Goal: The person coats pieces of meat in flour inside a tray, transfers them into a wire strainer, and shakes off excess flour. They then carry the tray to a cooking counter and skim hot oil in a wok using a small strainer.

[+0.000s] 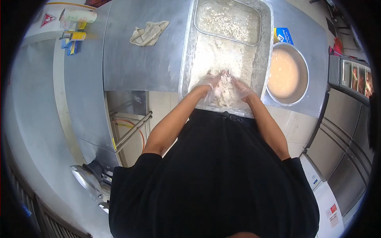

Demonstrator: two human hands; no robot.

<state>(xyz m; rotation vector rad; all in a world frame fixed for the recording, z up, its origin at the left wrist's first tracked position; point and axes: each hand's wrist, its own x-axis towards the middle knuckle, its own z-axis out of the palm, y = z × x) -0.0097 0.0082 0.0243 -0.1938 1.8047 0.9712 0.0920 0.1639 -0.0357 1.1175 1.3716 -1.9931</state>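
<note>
A long metal tray holds white flour. In its near end, my left hand and my right hand, both in clear plastic gloves, are on either side of a clump of flour-coated pieces. The fingers of both hands curl in against the clump and are partly buried in flour. A rectangular wire basket with flour crumbs in it lies at the tray's far end, beyond my hands.
Right of the tray stands a round metal bowl of pale orange liquid, with a blue and yellow box behind it. A crumpled cloth lies on the metal table at left. Steel refrigerator doors are at far right.
</note>
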